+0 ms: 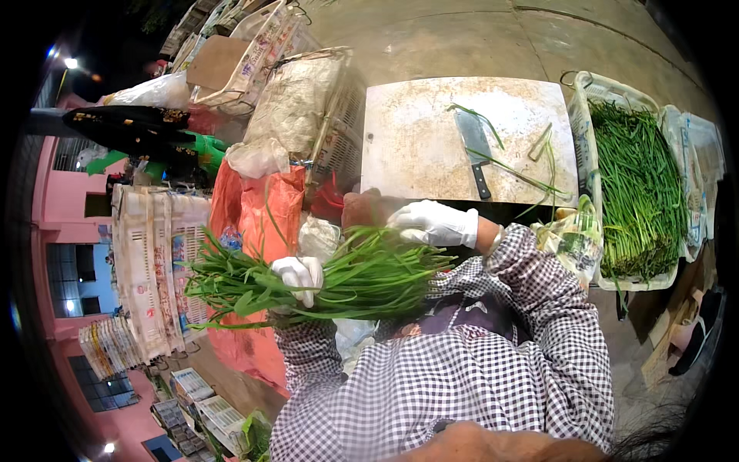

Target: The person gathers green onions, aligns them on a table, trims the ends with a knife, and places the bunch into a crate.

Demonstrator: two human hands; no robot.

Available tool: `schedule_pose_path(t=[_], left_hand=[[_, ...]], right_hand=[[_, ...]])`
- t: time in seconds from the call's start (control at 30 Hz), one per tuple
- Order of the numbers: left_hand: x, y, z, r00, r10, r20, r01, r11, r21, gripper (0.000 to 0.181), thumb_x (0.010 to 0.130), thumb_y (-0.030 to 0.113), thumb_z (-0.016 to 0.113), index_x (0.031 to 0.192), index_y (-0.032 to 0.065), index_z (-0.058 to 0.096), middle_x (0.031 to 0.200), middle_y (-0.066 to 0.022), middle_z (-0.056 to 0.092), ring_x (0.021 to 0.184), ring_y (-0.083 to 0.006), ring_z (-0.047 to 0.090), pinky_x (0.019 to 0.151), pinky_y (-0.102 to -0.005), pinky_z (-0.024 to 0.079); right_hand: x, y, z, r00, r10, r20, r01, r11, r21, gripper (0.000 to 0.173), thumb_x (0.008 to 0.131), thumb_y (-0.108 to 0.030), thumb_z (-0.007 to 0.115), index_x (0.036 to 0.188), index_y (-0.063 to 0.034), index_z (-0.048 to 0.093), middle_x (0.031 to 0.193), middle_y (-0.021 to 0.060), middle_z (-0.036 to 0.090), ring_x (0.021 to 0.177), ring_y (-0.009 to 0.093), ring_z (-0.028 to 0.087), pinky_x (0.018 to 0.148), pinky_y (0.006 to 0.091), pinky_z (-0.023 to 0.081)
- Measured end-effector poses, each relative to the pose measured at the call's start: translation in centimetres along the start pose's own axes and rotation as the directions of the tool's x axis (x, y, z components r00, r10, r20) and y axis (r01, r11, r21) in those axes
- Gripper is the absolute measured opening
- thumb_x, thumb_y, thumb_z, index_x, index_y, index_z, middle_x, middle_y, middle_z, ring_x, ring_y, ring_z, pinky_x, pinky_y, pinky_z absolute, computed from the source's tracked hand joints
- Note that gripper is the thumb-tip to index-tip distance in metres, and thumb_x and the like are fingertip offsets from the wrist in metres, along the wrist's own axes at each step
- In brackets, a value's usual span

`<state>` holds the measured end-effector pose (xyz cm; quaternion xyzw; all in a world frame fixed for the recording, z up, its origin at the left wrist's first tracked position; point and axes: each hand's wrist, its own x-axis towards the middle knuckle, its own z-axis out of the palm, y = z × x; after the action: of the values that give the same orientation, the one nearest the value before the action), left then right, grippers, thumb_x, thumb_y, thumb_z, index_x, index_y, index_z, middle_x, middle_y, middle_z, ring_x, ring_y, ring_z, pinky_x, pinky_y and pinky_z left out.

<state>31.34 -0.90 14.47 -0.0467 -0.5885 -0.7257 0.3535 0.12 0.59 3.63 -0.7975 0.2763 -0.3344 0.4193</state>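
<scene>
My left hand (pixel 297 280), in a white glove, is closed around a bunch of long green leafy stalks (pixel 369 283). The leafy tips spread to the left, and the cut ends point right, close to my apron. My right hand (pixel 433 224), also gloved in white, is just above the right part of the bunch. Its fingertips are blurred, so whether they grip any stalks is unclear. Beyond it, a pale board (pixel 415 138) carries a cleaver (pixel 474 153) with a black handle and a few loose green stalks (pixel 545 156).
A white plastic crate (pixel 584 130) packed with green chives (pixel 641 190) stands at the right. Orange-red plastic sacks (pixel 271 202) and a crate under a woven cover (pixel 297 98) are to the left. A blurred brown object (pixel 369 211) lies beside my right fingertips. Stacked crates (pixel 156 271) stand farther left.
</scene>
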Motion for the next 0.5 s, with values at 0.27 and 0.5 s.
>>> schedule_pose_path(t=[0.27, 0.5], left_hand=[[4.9, 0.8, 3.4, 0.962, -0.145, -0.232, 0.181, 0.973, 0.142, 0.027, 0.08, 0.03, 0.07, 0.074, 0.0087, 0.054, 0.068, -0.0053, 0.057, 0.065, -0.0202, 0.048, 0.068, -0.0338, 0.038], [11.0, -0.9, 4.7, 0.734, -0.344, -0.585, 0.487, 0.868, 0.1, 0.021, 0.088, 0.026, 0.066, 0.09, 0.0058, 0.059, 0.077, -0.0025, 0.056, 0.073, -0.0175, 0.051, 0.07, -0.0301, 0.042]], right_hand=[[0.2, -2.6, 1.0, 0.99, 0.077, 0.123, -0.139, 0.742, 0.655, 0.06, 0.1, -0.044, 0.046, 0.142, -0.0005, 0.041, 0.137, 0.0133, 0.05, 0.13, 0.023, 0.043, 0.111, 0.0335, 0.031], [1.4, -6.3, -1.6, 0.99, -0.006, -0.139, 0.084, 0.824, 0.561, 0.088, 0.078, -0.024, 0.078, 0.147, -0.0011, 0.029, 0.138, 0.0162, 0.045, 0.127, 0.023, 0.044, 0.108, 0.0333, 0.035]])
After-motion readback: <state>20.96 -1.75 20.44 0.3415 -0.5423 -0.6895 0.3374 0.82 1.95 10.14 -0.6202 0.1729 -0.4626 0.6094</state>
